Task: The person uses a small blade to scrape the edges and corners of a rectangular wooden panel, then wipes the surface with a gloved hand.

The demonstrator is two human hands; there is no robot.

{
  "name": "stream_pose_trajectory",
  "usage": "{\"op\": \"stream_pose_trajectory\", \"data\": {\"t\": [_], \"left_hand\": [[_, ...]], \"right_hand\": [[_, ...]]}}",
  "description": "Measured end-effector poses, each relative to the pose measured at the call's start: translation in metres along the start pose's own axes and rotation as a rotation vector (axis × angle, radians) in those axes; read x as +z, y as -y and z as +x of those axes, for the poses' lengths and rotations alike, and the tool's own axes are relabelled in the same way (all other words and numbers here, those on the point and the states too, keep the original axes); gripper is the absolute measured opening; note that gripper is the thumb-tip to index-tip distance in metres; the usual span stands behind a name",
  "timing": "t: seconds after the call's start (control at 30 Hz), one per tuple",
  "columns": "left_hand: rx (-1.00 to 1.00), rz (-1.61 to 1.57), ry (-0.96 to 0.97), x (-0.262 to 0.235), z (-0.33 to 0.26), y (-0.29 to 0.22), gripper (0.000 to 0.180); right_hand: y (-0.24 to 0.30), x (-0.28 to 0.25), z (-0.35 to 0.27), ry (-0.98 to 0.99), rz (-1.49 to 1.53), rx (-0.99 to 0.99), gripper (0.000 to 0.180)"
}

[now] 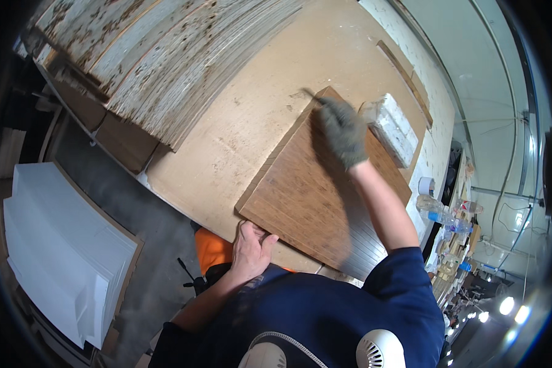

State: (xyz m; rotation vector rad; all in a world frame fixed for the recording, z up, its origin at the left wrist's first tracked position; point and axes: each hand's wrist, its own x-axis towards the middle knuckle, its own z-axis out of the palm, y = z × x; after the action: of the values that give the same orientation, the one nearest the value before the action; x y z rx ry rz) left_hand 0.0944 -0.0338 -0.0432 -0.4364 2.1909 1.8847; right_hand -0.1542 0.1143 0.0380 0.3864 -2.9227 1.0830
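A thick brown wood-grain panel lies at an angle on the tan worktop. My bare left hand is at its near left corner, fingers bent against the edge and thumb pointing right. Over the panel's far end is my right hand, in a grey-green work glove. Its fingers are closed, and a thin dark tip sticks out beyond them to the left. What that tip belongs to is blurred and I cannot make it out. Just right of the glove sits a white, worn block.
Long weathered boards are piled at the far left. White sheets lie lower down, left of the worktop. A narrow wooden strip is at the far right. A tape roll and several plastic bottles stand on the right.
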Motion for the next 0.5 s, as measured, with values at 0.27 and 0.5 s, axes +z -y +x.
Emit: {"op": "stream_pose_trajectory", "data": {"t": [0.27,0.5], "left_hand": [[-0.009,0.031,0.028,-0.001,0.001,-0.002,0.043],[-0.068,-0.005,0.042,-0.002,0.000,-0.006,0.043]], "right_hand": [[-0.103,-0.017,0.048,-0.205,-0.344,-0.046,0.027],[-0.096,-0.014,0.055,-0.085,-0.360,-0.042,0.028]]}}
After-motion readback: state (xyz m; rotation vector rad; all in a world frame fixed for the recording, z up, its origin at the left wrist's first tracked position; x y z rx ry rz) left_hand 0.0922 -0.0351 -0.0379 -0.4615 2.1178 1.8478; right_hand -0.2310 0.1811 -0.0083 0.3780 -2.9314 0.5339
